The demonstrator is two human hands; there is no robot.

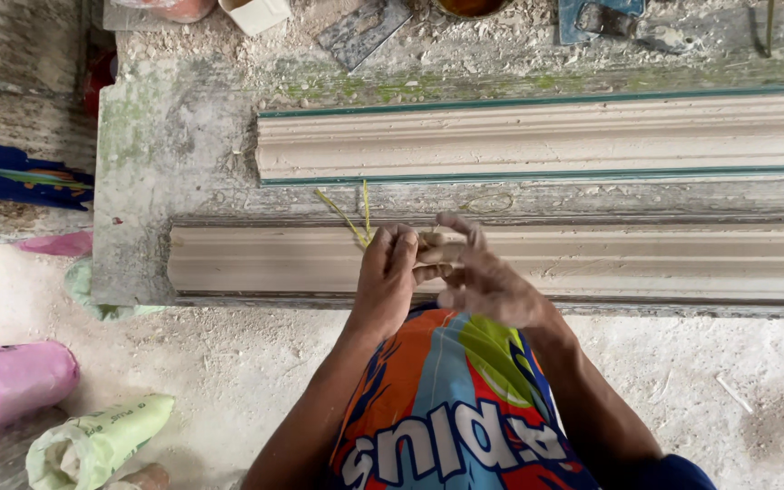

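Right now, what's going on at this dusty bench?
A person stands at a worn workbench, holding both hands over the nearer of two long pale cornice mouldings. The left hand grips a small bundle of yellowish fibre strands that stick up past it. The right hand meets it with fingers spread, working the same bundle. The second moulding lies parallel behind, untouched.

- Both forearms rise from the bottom of the view and meet in the middle, bare to the elbows.
- Left hand [387, 272]: back facing the camera, wrist straight, fingers [401, 243] curled in tight, knuckles bunched into a closed pinch.
- Right hand [487, 281]: turned inward against the left, thumb side pressed close.
- Right fingers [461, 225]: spread and half bent, the upper ones lifted and fanned out, the lower ones hooked towards the left palm.
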